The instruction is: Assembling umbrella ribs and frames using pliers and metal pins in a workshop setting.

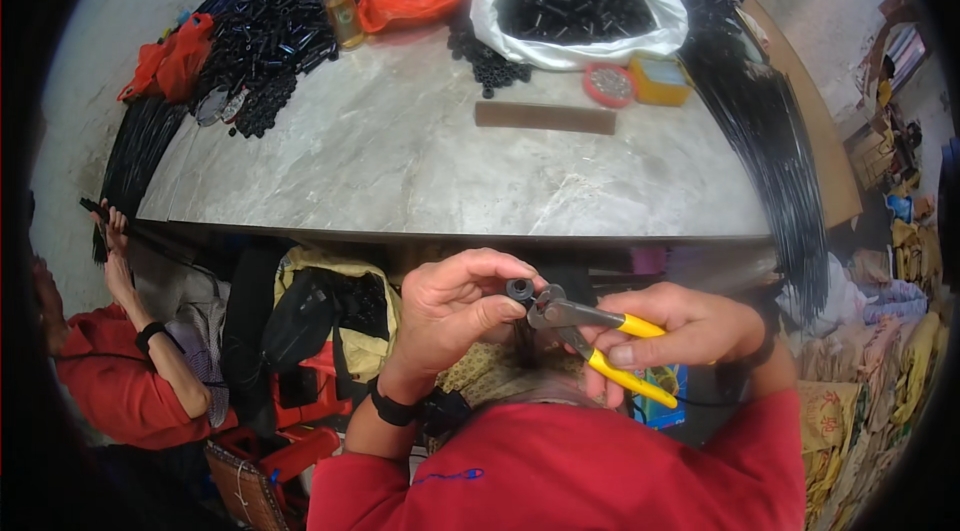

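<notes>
My left hand [452, 309] pinches a small black ring-shaped part [519, 289] between thumb and fingers, its round hole facing up. Something dark and slim shows just below it, partly hidden, and I cannot make out whether it belongs to the same piece. In my right hand [690, 324] are end-cutting pincers [632, 386] with yellow handles and dark metal jaws. The handles are spread apart, and the jaws are right beside the black part; whether they touch it I cannot tell. Both hands are held in front of the table's near edge, above my lap.
A grey marble-look table [400, 161] bears a brown bar [545, 118], a white sack [480, 6] of black parts, a red bag [375, 6], a red dish [610, 86], and a yellow box [660, 81]. Long black strands [770, 161] hang over the right side. A co-worker's arm [165, 356] is at left.
</notes>
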### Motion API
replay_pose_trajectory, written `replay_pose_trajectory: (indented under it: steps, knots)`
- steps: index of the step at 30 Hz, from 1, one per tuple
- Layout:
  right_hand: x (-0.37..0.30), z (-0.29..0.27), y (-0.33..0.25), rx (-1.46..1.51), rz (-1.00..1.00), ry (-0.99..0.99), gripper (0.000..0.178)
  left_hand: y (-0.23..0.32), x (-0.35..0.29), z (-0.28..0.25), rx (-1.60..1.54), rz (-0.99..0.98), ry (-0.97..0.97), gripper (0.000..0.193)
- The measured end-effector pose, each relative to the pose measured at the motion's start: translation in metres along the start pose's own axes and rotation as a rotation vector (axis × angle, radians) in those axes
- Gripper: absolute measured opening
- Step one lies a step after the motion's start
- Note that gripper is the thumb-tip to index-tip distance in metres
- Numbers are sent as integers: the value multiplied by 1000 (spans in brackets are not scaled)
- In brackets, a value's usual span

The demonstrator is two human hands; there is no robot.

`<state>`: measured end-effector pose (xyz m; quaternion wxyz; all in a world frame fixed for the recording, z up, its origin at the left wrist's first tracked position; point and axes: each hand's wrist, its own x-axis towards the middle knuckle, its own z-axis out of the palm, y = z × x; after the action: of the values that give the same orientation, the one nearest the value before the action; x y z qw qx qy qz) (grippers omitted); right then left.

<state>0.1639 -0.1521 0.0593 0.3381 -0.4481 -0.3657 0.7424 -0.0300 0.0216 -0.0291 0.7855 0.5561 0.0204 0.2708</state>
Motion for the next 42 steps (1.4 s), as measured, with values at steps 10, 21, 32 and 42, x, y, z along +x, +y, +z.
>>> replay_pose_trajectory:
  steps: [10, 21, 32, 42]
  knots:
    - [2, -1, 9, 20, -26, 10, 28, -1, 3, -2, -12, 23, -18, 26]
    - [8, 2, 20, -40, -33, 41, 27, -3, 6, -2, -36, 58, -24, 26]
    - [16, 0, 43, -91, -113, 66, 22, -5, 5, -4, -62, 32, -32, 26]
    - [20, -1, 48, -151, -204, 80, 18, -2, 6, 6, -76, 6, 78, 24]
